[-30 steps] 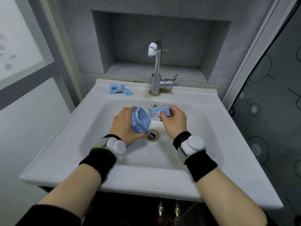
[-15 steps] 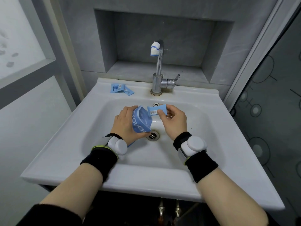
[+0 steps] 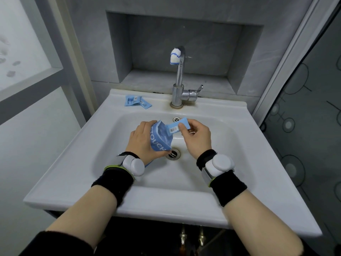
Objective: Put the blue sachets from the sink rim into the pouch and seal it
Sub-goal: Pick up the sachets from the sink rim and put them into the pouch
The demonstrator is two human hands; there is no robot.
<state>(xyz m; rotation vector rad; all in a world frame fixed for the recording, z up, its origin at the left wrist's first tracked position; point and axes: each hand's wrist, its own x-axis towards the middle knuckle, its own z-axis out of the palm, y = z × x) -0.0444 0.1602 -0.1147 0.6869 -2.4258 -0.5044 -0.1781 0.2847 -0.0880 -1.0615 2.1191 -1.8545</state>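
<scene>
Over the basin my left hand (image 3: 143,140) grips a blue pouch (image 3: 161,139) with white lettering, its open mouth turned up and to the right. My right hand (image 3: 197,139) pinches a blue sachet (image 3: 177,126) with a barcode label, and the sachet's left end reaches into the pouch mouth. Two more blue sachets (image 3: 137,102) lie overlapping on the back left of the white sink rim (image 3: 212,108).
A chrome tap (image 3: 178,85) with a wrapped spout stands at the back centre of the rim, its lever pointing right. The drain (image 3: 173,154) sits just below the pouch. A grey wall niche is behind, a frosted window at left, a patterned glass door at right.
My right hand has moved the sachet leftward, from beside the pouch to its mouth. The left hand has kept hold of the pouch with little movement.
</scene>
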